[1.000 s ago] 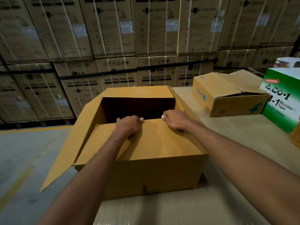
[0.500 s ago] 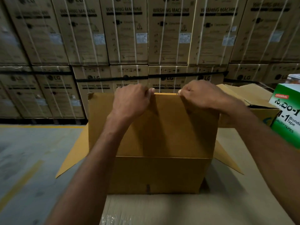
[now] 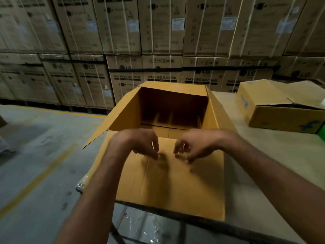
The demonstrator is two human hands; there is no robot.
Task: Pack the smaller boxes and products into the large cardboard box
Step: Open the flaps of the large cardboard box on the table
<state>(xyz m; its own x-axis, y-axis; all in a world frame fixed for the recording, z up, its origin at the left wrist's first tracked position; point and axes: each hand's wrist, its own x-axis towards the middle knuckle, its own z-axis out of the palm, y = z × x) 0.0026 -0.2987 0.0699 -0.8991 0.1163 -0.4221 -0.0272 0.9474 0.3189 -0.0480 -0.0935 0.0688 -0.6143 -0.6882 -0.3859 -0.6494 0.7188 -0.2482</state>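
The large cardboard box stands open in front of me on the table, all its top flaps folded out, and its dark inside shows only a bare bottom. The near flap lies flat toward me, over the table's edge. My left hand and my right hand hover side by side just above this flap. Their fingers are curled downward and apart and hold nothing. Both hands are blurred by motion.
A smaller cardboard box with blue marks lies on the table to the right, its flaps loose. Stacked washing machine cartons wall off the back. Grey floor with yellow lines is at the left.
The near flap, held upright half a second ago, is now folded down toward me. Both hands have let go of its edge and dropped with it.
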